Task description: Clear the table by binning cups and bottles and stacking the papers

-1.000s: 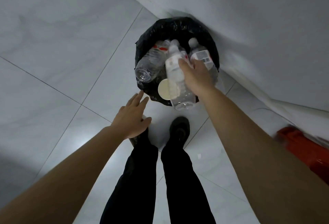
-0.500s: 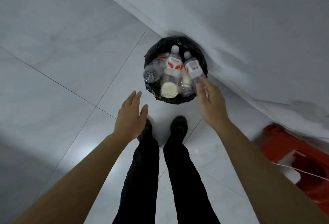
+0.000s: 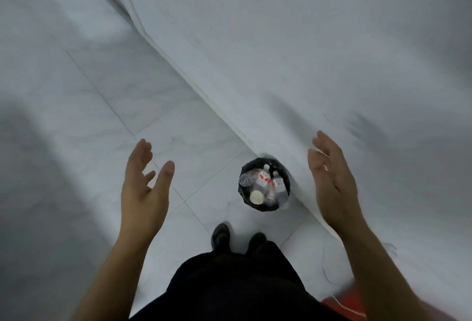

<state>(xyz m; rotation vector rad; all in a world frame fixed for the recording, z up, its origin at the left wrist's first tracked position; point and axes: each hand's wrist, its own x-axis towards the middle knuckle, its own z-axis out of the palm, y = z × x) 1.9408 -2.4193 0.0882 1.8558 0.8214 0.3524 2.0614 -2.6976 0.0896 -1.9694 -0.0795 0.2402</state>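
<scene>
A small bin lined with a black bag stands on the floor against the wall, just beyond my shoes. Clear plastic bottles with red-and-white labels lie piled in it, along with a pale cup near the front. My left hand is raised to the left of the bin, palm inward, fingers apart and empty. Held up to the right of the bin, my right hand is likewise empty with fingers apart. Both hands are well above the bin and touch nothing.
White tiled floor spreads to the left. A white wall with a skirting line runs diagonally behind the bin. A red object shows at the bottom right. My dark trousers and black shoes fill the lower middle.
My right hand let go of the bottle, which now lies in the bin. Both hands came up and apart, and the bin looks much farther below as my view rose.
</scene>
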